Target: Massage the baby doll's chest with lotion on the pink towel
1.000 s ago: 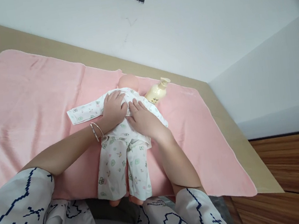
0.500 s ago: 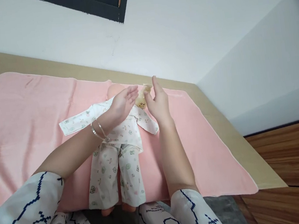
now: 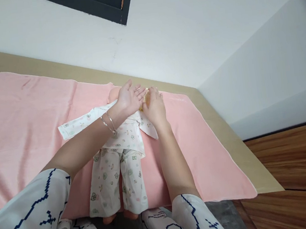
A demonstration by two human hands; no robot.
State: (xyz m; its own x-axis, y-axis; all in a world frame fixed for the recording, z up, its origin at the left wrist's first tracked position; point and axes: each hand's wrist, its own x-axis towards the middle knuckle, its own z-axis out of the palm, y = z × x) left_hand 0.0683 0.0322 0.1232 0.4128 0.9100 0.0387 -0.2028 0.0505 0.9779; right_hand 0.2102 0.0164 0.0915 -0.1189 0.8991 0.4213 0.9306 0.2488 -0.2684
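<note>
A doll in a white printed top and trousers (image 3: 126, 136) lies on its back, its bare head (image 3: 113, 94) partly hidden behind my left wrist. My left hand (image 3: 131, 99) is held over the doll's upper body, palm turned up and fingers spread, with nothing in it. Just right of the doll's shoulder, my right hand (image 3: 155, 108) curls its thumb and fingers around a small yellowish, see-through object (image 3: 147, 98). Most of that object is covered by the hand, so its kind is unclear. The doll's sleeve (image 3: 147, 126) lies beside my right wrist.
A pink blanket (image 3: 202, 153) is spread under the doll on a beige table (image 3: 217, 117). The white wall (image 3: 166, 38) rises behind it, with a dark frame (image 3: 100, 2) above. Wooden panels (image 3: 292, 157) stand at the right.
My right hand has come down and left, from fingers apart to curled around the yellowish object. My left hand has turned its palm upward and shifted slightly right.
</note>
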